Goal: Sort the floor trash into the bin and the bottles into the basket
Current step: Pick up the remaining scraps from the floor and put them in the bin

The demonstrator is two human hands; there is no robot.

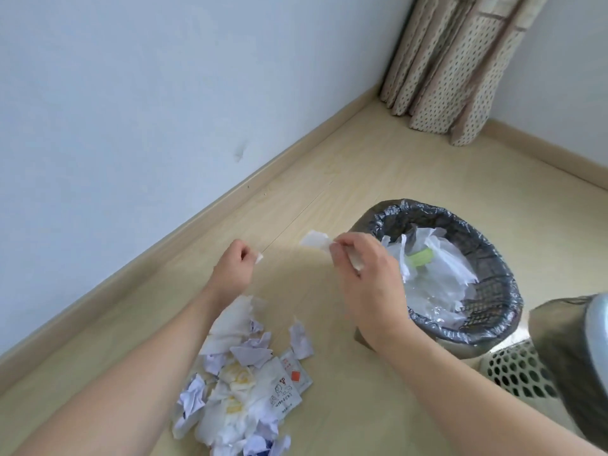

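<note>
From the head camera I see both of my hands held out over the pale wood floor; my right hand has its grip clenched round a white scrap of tissue, pinched between thumb and fingertips, with the loose end sticking out to the left; the hand is just beside the left rim of the bin, not yet over its mouth; my left hand has its grip curled in, and a small white scrap shows at the fingertips, so it pinches that bit; the two hands are apart, with bare floor between them; below my left forearm lies the pile of trash on the floor: crumpled white tissue, bluish-white paper wads, and two flat white sachets, one with a red diamond mark; the pile sits near the bin but well apart from it, to its left; the bin is round, lined with a dark plastic bag, and already holds clear and white plastic bags with a pale green piece among them; at the lower right, just beside the bin, I can make out a white basket with round holes in its wall, partly hidden by a blurred grey shape that I cannot identify; a folded mat with a dotted pattern leans in the far corner against the wall
</note>
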